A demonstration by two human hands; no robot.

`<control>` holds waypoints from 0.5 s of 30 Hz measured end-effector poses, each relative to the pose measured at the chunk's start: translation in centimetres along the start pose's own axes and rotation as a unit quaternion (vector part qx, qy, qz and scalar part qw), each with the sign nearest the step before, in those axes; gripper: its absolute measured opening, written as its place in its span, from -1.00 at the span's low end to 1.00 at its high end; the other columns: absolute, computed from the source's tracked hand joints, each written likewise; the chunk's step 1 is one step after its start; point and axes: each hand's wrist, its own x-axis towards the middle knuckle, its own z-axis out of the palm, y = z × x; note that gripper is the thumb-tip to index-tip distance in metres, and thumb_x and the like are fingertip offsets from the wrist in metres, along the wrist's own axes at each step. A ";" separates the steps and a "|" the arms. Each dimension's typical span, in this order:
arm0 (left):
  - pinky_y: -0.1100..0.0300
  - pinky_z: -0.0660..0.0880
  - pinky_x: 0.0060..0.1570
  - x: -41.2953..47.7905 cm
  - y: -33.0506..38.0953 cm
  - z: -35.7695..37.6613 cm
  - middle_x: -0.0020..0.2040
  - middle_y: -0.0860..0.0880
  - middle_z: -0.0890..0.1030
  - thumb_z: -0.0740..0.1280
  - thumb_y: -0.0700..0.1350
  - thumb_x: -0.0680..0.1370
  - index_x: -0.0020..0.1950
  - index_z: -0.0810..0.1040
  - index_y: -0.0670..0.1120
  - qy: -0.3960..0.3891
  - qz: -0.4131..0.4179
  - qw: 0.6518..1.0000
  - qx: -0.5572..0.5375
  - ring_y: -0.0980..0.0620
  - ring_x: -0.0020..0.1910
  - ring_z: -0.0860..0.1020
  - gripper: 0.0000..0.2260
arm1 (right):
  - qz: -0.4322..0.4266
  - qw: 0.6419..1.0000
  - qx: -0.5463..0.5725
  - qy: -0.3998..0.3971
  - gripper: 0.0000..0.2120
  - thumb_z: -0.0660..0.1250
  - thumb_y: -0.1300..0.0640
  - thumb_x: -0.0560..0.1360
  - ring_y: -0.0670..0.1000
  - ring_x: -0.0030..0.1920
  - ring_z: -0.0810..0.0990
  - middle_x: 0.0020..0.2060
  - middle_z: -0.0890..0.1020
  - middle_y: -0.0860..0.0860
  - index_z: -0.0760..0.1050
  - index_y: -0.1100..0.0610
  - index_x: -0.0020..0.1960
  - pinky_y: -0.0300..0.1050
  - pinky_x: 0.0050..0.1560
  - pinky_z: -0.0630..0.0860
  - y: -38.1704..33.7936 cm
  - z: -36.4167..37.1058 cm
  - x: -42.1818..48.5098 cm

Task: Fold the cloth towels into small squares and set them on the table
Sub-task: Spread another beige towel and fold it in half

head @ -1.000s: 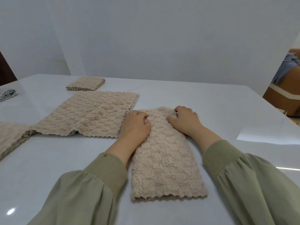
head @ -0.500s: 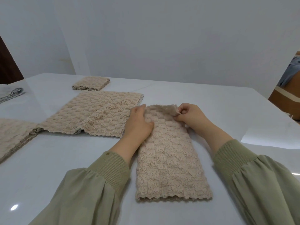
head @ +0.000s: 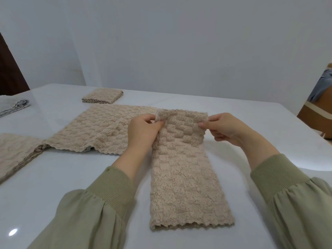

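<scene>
Left hand: the left hand [head: 143, 130] pinches the far left corner of the strip [head: 181, 168], with thumb and fingers curled on the cloth.
Right hand: the right hand [head: 224, 129] pinches the far right corner, thumb on top and fingers curled beneath.
Strip: a beige towel folded into a long narrow band. Its far edge is lifted and stretched between the hands. The rest lies flat on the surface [head: 233, 112], running back toward the person.
Edges and room: bare surface runs from the right hand out to the right rim. More bare surface lies near-left of the left hand.
Flat towel: the flat towel [head: 100, 132] is spread open just left of the left hand. Its right edge is hidden behind that hand.
Square: the square [head: 103, 95], a small folded stack, sits beyond and left of the left hand, well apart.
Pile: the pile [head: 16, 151] of layered towels lies far left, its corner meeting the flat towel's.
Texture: the towels are fluffy, with checkered raised puffs and scalloped hems. The surface is glossy white.
Box: a brown box [head: 319, 108] with a pale band stands right of the right hand, off the surface.
</scene>
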 end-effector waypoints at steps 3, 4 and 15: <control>0.27 0.41 -0.40 -0.1 0.3 0.1 -0.44 0.02 0.55 0.42 -0.20 0.45 -0.21 0.62 -0.04 -0.007 -0.016 0.999 -0.029 0.09 -0.48 0.47 -0.92 | 0.012 1.000 -0.004 -0.009 -0.76 0.34 0.24 0.51 -0.05 -0.62 0.24 -0.62 0.38 -0.01 0.41 0.21 -0.31 -0.25 -0.58 0.23 -0.7 -0.1 -0.6; 0.26 0.45 -0.42 -0.2 0.3 0.2 -0.43 -0.01 0.58 0.39 -0.23 0.48 -0.17 0.64 -0.08 -0.015 -0.030 0.998 -0.058 0.08 -0.49 0.51 -0.93 | -0.002 1.000 0.012 -0.006 -0.82 0.31 0.27 0.52 -0.05 -0.61 0.37 -0.55 0.52 0.04 0.47 0.23 -0.26 -0.24 -0.57 0.36 -1.0 0.2 -0.7; 0.00 0.53 0.11 -0.3 -0.9 0.7 -0.07 -0.10 0.65 0.36 -0.05 0.48 -0.20 0.63 -0.04 -0.045 -0.147 0.969 -0.194 -0.05 -0.05 0.61 -0.88 | -0.150 0.953 0.099 0.244 -0.79 0.27 0.21 0.48 -0.04 -0.31 0.49 -0.41 0.54 -0.02 0.57 0.13 -0.31 -0.22 -0.23 0.44 1.5 5.1 -0.4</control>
